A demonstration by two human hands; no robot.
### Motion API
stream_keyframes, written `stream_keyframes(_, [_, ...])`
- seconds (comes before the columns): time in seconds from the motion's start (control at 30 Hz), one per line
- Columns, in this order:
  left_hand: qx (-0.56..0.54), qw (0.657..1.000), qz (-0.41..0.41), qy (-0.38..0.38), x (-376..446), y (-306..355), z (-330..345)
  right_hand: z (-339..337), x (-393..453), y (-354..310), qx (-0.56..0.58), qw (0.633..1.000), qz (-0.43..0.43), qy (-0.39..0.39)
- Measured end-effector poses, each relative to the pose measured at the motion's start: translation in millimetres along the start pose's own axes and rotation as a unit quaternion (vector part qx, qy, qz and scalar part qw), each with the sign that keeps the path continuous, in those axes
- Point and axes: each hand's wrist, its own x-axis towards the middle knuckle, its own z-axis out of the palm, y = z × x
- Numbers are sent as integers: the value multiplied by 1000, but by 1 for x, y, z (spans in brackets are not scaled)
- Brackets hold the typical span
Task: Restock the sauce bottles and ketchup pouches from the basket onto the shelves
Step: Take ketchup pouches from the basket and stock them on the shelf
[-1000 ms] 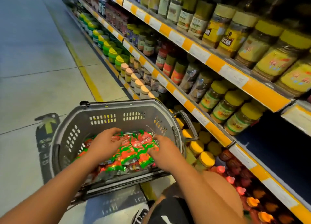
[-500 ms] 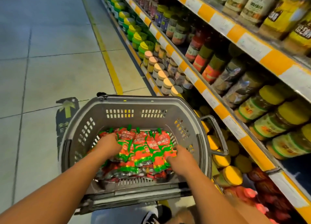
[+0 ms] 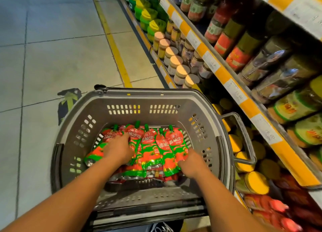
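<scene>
The ketchup pouches sit in a red-and-green fan in the bottom of the grey basket, green caps pointing away. Left hand lies flat on the left ones, fingers spread — right hand curls onto the right edge of the bunch, though can't tell how tight either grip is. Shelves of jars run along the right.
</scene>
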Motion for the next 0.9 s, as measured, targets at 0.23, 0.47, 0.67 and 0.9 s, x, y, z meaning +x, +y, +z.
stream_keyframes(0.23, [-59, 997, 41, 10, 4, 1, 9, 9, 12, -7, -92, 995, 13, -46])
stream_keyframes(0.47, [-140, 988, 66, -1, 7, 7, 15, 9, 7, -15, -73, 997, 16, -28])
stream_keyframes(0.67, [-204, 979, 23, -16, 9, 4, 17, 16, 15, -11, -1, 999, 38, -22])
stream_keyframes(0.9, [-250, 967, 0, -54, 8, 5, 14, 15, 15, -14, 48, 995, 86, -24])
